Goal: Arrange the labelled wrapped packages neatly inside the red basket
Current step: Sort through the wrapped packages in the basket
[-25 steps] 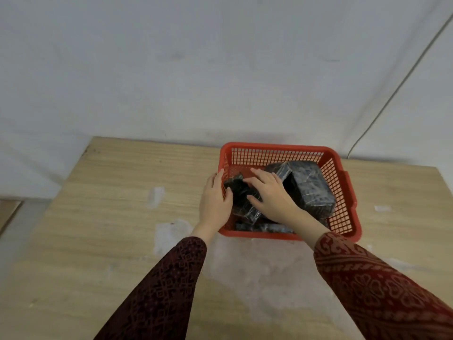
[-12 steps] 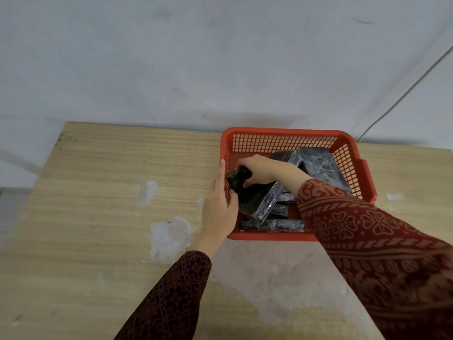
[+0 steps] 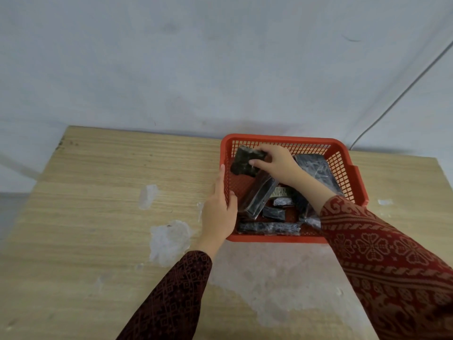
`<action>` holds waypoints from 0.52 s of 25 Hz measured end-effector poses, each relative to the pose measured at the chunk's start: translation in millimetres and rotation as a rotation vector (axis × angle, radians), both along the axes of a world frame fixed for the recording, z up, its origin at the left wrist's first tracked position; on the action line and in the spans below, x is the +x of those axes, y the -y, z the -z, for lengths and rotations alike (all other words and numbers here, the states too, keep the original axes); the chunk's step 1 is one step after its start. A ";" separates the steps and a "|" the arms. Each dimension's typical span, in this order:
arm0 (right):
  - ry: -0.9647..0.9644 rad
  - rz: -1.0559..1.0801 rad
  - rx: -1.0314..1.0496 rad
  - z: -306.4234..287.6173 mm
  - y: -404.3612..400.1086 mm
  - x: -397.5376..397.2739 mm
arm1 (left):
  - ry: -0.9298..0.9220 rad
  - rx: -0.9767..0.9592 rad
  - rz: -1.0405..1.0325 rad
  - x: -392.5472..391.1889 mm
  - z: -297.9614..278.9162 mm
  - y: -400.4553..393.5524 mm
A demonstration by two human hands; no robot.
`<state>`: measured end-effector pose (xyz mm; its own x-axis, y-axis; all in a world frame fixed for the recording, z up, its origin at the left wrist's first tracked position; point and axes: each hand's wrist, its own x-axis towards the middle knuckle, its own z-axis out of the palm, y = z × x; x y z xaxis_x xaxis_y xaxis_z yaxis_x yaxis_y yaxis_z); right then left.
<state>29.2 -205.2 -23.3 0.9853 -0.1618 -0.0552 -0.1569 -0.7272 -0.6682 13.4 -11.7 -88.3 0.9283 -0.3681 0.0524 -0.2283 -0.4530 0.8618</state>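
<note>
A red mesh basket (image 3: 340, 168) stands at the table's far right side. Inside lie several dark plastic-wrapped packages. My right hand (image 3: 279, 163) reaches into the basket's far left corner and grips a small dark package (image 3: 245, 161), held up against the left wall. Below it a long glossy package (image 3: 259, 195) leans tilted. A large package (image 3: 316, 168) rests on the right side, and a flat long one (image 3: 267, 228) lies along the near wall. My left hand (image 3: 219, 209) clasps the basket's left rim, thumb inside.
The wooden table (image 3: 110, 192) has worn whitish patches (image 3: 169, 239) left of and in front of the basket. A pale wall (image 3: 196, 69) rises right behind the table, with a thin cable (image 3: 392, 99) running down toward the basket's far right corner.
My right hand has lifted the small dark package from the basket's middle-left toward the far left corner. The left hand stays on the left rim.
</note>
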 end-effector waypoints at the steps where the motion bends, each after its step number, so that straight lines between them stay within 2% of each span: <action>1: -0.001 0.038 0.098 -2.7 0.7 -2.1 | -0.001 0.002 0.005 -0.1 0.0 -0.3; 4: -0.086 0.088 0.464 -8.4 -0.3 -6.0 | -0.021 0.031 0.014 -0.4 -1.6 -1.5; 6: -0.115 0.106 0.620 -9.2 -2.2 -9.4 | -0.035 0.042 0.019 -0.6 -2.4 -1.2; 8: -0.095 0.125 0.638 -9.3 -4.8 -12.9 | -0.044 0.042 0.024 -0.2 -3.2 -0.8; 13: -0.055 0.170 0.524 -5.8 -1.5 -18.8 | -0.046 0.047 0.030 0.0 -4.8 -0.7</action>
<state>10.4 -203.7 -17.5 0.9409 -0.2557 -0.2222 -0.2885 -0.2610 -0.9212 13.4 -11.0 -83.5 0.9178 -0.3971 -0.0077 -0.2034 -0.4866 0.8496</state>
